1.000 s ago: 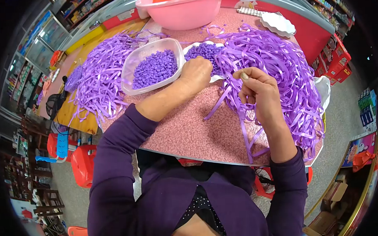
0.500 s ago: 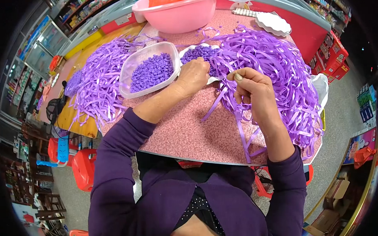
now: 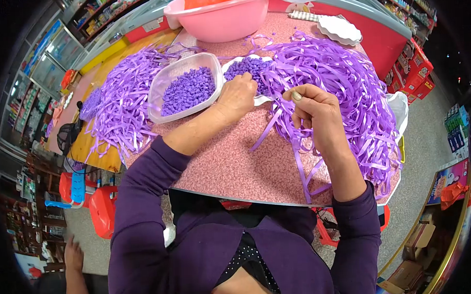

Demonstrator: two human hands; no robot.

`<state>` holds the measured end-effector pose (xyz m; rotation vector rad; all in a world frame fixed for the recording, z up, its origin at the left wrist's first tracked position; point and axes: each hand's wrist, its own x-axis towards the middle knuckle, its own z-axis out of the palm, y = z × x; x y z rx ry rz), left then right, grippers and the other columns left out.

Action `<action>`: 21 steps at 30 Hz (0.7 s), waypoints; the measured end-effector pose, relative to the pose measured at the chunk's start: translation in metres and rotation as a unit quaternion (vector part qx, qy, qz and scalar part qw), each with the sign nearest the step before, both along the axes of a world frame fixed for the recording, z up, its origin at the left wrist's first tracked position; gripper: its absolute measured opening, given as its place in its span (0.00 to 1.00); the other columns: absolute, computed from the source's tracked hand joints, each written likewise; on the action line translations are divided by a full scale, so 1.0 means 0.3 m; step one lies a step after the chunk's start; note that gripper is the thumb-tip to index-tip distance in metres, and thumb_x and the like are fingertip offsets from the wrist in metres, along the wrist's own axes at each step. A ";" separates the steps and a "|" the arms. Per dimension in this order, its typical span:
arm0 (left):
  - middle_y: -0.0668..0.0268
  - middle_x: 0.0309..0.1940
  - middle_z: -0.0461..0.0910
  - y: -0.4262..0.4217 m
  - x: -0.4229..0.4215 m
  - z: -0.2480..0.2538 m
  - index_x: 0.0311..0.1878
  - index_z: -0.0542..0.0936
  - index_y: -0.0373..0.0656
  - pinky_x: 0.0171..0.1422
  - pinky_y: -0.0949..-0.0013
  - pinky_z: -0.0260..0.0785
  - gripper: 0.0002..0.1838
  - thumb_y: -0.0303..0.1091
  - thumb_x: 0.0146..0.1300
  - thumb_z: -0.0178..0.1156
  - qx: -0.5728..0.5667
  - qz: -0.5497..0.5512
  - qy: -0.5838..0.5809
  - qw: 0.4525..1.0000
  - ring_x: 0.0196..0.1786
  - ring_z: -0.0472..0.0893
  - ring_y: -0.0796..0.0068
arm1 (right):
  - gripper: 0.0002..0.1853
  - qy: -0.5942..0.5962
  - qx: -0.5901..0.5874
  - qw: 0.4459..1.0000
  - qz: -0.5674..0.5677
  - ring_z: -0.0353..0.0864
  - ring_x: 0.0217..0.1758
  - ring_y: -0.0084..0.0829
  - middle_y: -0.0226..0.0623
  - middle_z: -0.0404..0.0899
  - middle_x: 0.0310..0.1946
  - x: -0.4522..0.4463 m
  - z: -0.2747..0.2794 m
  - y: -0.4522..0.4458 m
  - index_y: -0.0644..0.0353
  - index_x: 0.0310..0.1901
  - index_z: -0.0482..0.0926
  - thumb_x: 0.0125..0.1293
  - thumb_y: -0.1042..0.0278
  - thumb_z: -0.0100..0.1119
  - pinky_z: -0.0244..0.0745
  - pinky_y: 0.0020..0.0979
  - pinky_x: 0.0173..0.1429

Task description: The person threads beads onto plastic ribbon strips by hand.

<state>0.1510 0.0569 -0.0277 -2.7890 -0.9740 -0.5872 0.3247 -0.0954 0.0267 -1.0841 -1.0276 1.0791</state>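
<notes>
My left hand (image 3: 238, 97) reaches over the near edge of a white scalloped plate (image 3: 262, 100) of small purple beads (image 3: 245, 67). Its fingers are bent together at the beads, their tips hidden. My right hand (image 3: 317, 107) is raised just to the right, thumb and forefinger pinched; what is between them is too small to make out. Behind and beside it lies a large heap of shiny purple ribbons (image 3: 337, 76), with loose ends hanging toward the table's near edge. Left of the plate stands a clear plastic tub (image 3: 156, 100) holding many purple beads (image 3: 189, 91).
Another ribbon heap (image 3: 124, 94) lies left of the tub. A pink basin (image 3: 223, 23) and an upturned white scalloped dish (image 3: 340, 30) sit at the back of the pink table (image 3: 220, 165). Red stools (image 3: 103, 211) stand at left. Another person's hand (image 3: 73, 255) shows lower left.
My left hand has shifted slightly left and nearer to me at the bead plate. My right hand keeps its pinch almost in place. Another person's arm has appeared at the lower left.
</notes>
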 end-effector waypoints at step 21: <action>0.67 0.34 0.79 -0.040 -0.018 0.130 0.46 0.82 0.34 0.28 0.74 0.68 0.08 0.26 0.71 0.56 -0.617 -0.033 -0.428 0.660 0.29 0.76 0.81 | 0.08 -0.112 0.019 0.992 -0.044 0.72 0.21 0.18 0.28 0.77 0.20 0.012 -0.040 0.019 0.68 0.40 0.84 0.68 0.73 0.57 0.64 0.21 0.27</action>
